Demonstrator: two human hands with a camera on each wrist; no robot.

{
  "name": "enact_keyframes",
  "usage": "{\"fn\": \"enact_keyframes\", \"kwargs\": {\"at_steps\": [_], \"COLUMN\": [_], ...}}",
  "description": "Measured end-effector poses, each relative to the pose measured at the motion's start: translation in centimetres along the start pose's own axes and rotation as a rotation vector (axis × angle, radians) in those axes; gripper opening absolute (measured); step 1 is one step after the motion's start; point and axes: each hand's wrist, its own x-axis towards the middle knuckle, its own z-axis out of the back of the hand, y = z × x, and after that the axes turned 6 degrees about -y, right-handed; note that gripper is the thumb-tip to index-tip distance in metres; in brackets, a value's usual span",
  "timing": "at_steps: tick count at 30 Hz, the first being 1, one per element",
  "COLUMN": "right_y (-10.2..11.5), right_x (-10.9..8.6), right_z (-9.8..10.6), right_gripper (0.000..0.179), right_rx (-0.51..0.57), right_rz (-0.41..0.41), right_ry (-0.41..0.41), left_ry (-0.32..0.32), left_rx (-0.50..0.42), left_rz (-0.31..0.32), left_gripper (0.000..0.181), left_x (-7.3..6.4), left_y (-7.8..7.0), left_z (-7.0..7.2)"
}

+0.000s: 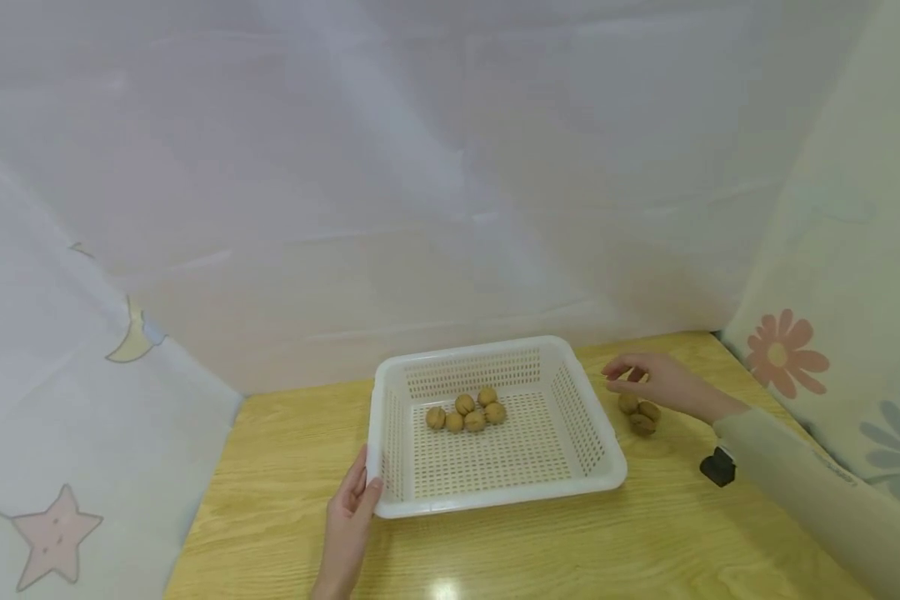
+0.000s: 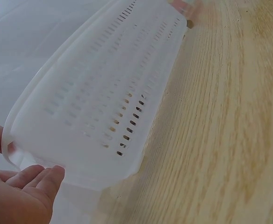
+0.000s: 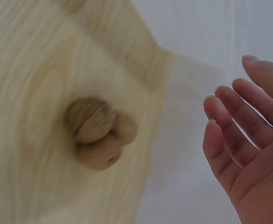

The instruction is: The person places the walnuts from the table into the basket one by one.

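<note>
White plastic basket (image 1: 495, 498) on wooden table (image 1: 285, 500), far rim near backdrop (image 1: 420, 292); wood shows left and in front. Six walnuts (image 1: 475, 422) inside, mostly hidden by the wall in left-wrist view. Left hand (image 1: 347, 518) clamped on left rim. Right hand (image 1: 658, 383), fingers slightly apart, near three outside walnuts (image 1: 642, 425), blurred in right-wrist view

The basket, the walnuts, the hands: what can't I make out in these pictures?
Left wrist view: the walnuts inside the basket, mostly hidden by its wall.
Right wrist view: shell detail of the loose walnuts, lost to blur.
Right wrist view: the right hand, partly cut off by the right edge.
Head view: the rest of the left arm, cut off by the bottom edge.
</note>
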Motion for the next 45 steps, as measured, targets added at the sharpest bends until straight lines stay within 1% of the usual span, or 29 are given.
{"fn": "enact_keyframes", "kwargs": {"at_steps": [2,6,10,13,16,18,21,27,33,38,42,45], "right_y": [-1.2,-3.7,-6.1,-7.3,-8.1,-8.5,-8.9,-9.7,-10.2,-10.1,-9.8,-9.5], "right_x": [-0.6,-1.7,-2.6,-3.3,-3.8,-4.0,-4.1,-4.0,-3.6,-3.7,-3.9,-4.1], "right_z": [0.0,-0.2,-0.6,-0.9,-1.4,-1.7,-2.2,-2.8,-3.1,-3.0,-2.6,-2.1], "right_gripper": [0.034,0.031,0.033,0.036,0.04,0.042,0.043,0.036,0.034,0.033,0.036,0.037], "right_rx": [-0.017,-0.046,-0.059,-0.06,-0.06,-0.06,-0.058,-0.048,-0.062,-0.054,-0.055,-0.069], "right_rz": [-0.018,-0.027,-0.035,-0.067,-0.094,-0.104,-0.112,-0.113,-0.109,-0.112,-0.111,-0.095], "right_ry": [-0.011,-0.032,-0.045,-0.049,-0.051,-0.056,-0.056,-0.055,-0.067,-0.075,-0.075,-0.081], "left_ry": [0.001,0.006,0.0,-0.003,-0.002,0.006,0.012,0.015,0.007,0.012,0.014,0.016], "left_rx": [0.002,0.009,0.007,0.009,0.008,0.007,-0.002,-0.009,-0.012,-0.015,-0.02,-0.019], "left_rz": [-0.004,-0.01,-0.005,-0.01,-0.023,-0.04,-0.04,-0.017,-0.011,-0.013,-0.016,-0.016], "left_gripper": [0.062,0.062,0.063,0.063,0.063,0.062,0.062,0.062,0.062,0.063,0.062,0.062], "left_x": [0.0,-0.1,-0.1,0.0,0.1,0.2,0.2,0.1,0.1,0.1,0.0,0.0], "left_y": [0.0,0.1,0.3,0.4,0.5,0.5,0.4,0.3,0.3,0.3,0.3,0.3], "left_z": [0.0,0.1,0.1,0.0,0.0,-0.1,-0.1,-0.1,-0.1,0.0,0.0,0.0]}}
